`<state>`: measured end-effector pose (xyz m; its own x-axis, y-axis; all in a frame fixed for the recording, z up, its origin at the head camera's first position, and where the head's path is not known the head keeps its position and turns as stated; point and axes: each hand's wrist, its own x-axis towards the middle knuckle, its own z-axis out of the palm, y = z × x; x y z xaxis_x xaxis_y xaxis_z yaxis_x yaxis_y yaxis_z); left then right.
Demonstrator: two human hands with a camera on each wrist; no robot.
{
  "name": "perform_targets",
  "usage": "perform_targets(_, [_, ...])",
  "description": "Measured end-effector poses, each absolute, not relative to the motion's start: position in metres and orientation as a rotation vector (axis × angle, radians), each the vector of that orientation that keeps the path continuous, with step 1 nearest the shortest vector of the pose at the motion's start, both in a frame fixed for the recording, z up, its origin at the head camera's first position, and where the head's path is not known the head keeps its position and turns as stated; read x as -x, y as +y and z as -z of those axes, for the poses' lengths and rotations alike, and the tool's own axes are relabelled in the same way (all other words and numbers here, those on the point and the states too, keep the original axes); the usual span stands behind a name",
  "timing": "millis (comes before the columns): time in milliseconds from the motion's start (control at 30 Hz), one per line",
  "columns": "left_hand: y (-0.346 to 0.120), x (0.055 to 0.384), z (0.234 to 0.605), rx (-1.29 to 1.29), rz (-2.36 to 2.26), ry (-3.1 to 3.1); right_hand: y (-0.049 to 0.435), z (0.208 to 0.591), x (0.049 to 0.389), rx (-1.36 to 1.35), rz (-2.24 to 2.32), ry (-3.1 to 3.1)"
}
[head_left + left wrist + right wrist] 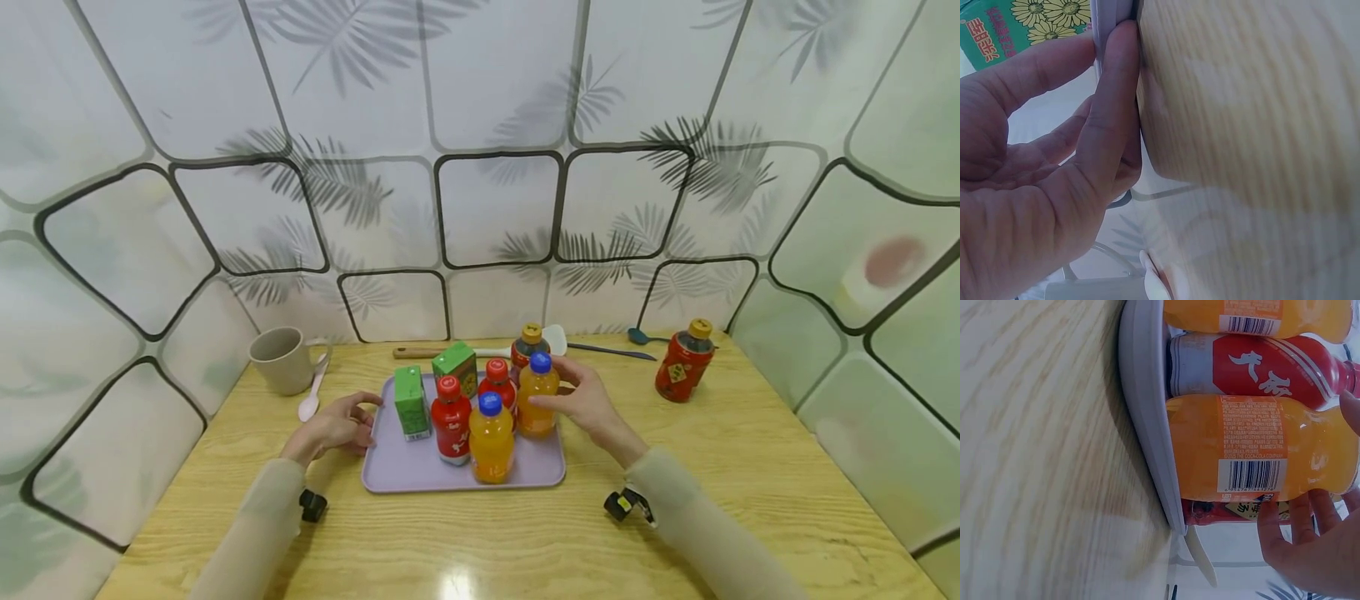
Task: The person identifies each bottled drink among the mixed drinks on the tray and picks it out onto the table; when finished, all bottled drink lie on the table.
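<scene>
A lilac tray (405, 476) lies on the table. My left hand (339, 426) pinches its left rim, with fingers (1113, 94) on both sides of the edge in the left wrist view. My right hand (588, 404) holds the upper part of the back-right orange drink bottle (537, 408), which stands upright on the tray. Its thumb and fingers are on opposite sides of that bottle. Also on the tray are another orange drink bottle (491, 446), red bottles (452, 425) (497, 385), green drink cartons (411, 404) (456, 367) and a dark bottle with a gold cap (529, 343).
Back left stand a beige mug (281, 362) and a pale spoon (313, 396). Behind the tray lie a wooden-handled spatula (420, 352) and a dark-blue utensil (611, 349). A red-labelled bottle (684, 365) stands at right, by a teal spoon (639, 336). A patterned curtain (495, 208) surrounds the table.
</scene>
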<state>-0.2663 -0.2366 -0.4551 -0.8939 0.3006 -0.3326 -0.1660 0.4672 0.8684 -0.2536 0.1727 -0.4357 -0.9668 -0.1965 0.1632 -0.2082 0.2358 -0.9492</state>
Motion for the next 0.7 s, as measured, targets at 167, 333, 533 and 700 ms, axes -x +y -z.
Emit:
perform_targets(167, [-0.237, 0.266, 0.455, -0.123, -1.418, 2.278, 0.175, 0.437, 0.253, -0.347, -1.897, -2.426])
perform_targets(333, [-0.237, 0.267, 0.455, -0.101, -1.409, 2.286, 0.178, 0.432, 0.252, -0.309, -1.884, -2.431])
perform_targets(533, [-0.237, 0.266, 0.455, -0.105, -1.399, 2.294, 0.187, 0.419, 0.247, -0.327, -1.875, -2.437])
perform_targets(700, [-0.236, 0.264, 0.453, -0.103, -1.405, 2.287, 0.197, 0.414, 0.244, -0.288, -1.836, -2.452])
